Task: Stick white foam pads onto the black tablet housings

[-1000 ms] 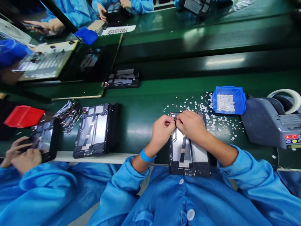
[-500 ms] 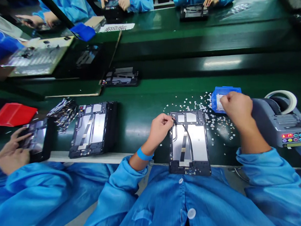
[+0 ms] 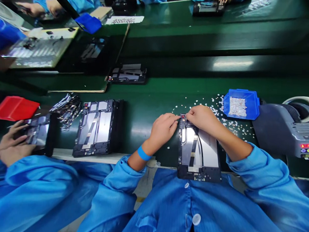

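Green surface (image 3: 136,118) stretches across the workplace, carrying a grey tape dispenser (image 3: 273,127) on the right and, well to the left, a stack of opened devices (image 3: 93,134). Directly before the person lies one open device (image 3: 210,148), its near end seeming to reach past the surface's edge, so pressure there could tip it; gentle force is the safer choice. Both hands work at its far left corner, close together but not clasped: the left hand (image 3: 162,130) has its fingertips at the rim, while the right hand (image 3: 201,117) comes over the top with thumb and finger bunched. Whether either pinches something small cannot be told. Steadying with the left and making short, exact movements with the right would likely serve best. A blue tray (image 3: 256,107) of white bits (image 3: 238,107) sits just beside the dispenser, handy for the right. The black cable (image 3: 201,144) curving down the device should not be snagged. Between the fingertips shows a tiny red part (image 3: 183,116); touch around it lightly, letting no stray bits inside.
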`<state>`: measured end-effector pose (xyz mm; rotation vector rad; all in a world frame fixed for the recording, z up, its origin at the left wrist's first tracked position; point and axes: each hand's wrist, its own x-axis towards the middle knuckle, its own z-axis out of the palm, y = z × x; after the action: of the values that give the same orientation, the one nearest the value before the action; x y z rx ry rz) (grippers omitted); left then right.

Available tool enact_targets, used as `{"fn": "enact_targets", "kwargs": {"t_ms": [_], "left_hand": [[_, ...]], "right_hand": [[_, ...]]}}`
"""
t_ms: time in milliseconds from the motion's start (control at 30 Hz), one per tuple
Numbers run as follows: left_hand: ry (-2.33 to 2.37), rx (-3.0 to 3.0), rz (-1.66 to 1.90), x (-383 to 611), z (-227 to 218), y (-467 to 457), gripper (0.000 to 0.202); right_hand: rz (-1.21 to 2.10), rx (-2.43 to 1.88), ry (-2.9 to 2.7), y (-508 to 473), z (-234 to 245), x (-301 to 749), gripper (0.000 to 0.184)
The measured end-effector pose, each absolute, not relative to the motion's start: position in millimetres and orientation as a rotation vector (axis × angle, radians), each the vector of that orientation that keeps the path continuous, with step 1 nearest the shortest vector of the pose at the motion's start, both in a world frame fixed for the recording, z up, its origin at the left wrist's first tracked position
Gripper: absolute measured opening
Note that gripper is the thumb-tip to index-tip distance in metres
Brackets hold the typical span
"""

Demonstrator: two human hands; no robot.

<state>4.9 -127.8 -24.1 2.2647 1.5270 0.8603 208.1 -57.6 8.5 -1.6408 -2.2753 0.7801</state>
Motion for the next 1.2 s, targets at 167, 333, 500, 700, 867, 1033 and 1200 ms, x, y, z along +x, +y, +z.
{"fn": "enact_targets", "kwargs": {"t_ms": [167, 333, 500, 700, 867, 1033, 1200], "left_hand": [[1.508, 2.418, 0.785, 2.7, -28.2, -125.4, 0.034], [1.501, 2.572, 0.667, 0.6, -25.5, -123.6, 0.037], [1.536, 2.778, 0.435, 1.5, -19.7, -123.4, 0.037], [1.353, 3.026, 0.076, 9.4, 3.8, -119.4, 0.036], [1.212, 2.949, 0.078, 0.4, 10.8, -100.3, 0.032], [1.250, 2.598, 0.332, -15.8, -2.7, -94.9, 0.047], [1.401, 2.351, 0.566, -16.9, -1.5, -99.0, 0.040]], "right_hand": [[0.688, -1.737, -2.339, -57.8, 9.6, 205.8, 0.030], [0.690, -1.805, -2.377, -58.1, 14.0, 203.0, 0.028], [0.706, -1.834, -2.391, -55.9, 14.9, 203.3, 0.027], [0.648, -1.664, -2.428, -66.3, 9.7, 213.5, 0.025], [0.520, -1.327, -2.347, -82.8, -10.2, 234.4, 0.024], [0.316, -1.128, -2.492, -88.6, -25.6, 241.4, 0.036], [0.123, -1.130, -2.659, -90.1, -22.6, 238.6, 0.035]]}}
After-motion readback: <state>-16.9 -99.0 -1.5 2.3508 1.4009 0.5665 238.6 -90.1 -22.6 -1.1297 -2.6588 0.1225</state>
